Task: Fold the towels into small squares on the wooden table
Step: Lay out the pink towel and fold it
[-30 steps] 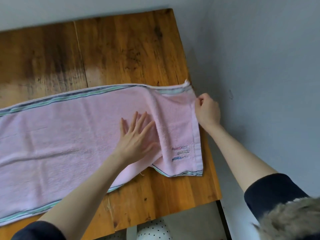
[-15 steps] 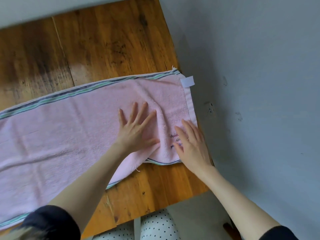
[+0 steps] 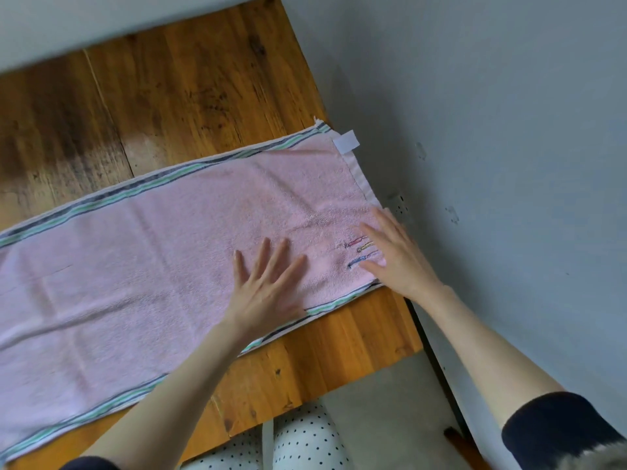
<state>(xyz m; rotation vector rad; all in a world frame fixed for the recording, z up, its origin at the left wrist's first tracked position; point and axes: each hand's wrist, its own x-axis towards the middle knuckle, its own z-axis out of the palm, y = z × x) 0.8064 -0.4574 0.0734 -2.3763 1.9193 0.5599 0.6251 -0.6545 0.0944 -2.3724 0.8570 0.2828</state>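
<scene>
Pink towel [image 3: 163, 266] bears a blank white tag [image 3: 346, 141], unreadable coloured stitching [image 3: 360, 251]

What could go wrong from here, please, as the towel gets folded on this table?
1. The towel lies with its right end at the table edge beside the wall, so that end may slide off.
2. The left hand and right hand only press flat, so the cloth may bunch up.

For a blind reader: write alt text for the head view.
Both hands press flat on a pink towel spread lengthwise across a wooden table, left hand near the middle, right hand at the end by small coloured embroidery. A white tag sticks out at the towel's far corner, beside a grey wall.
</scene>
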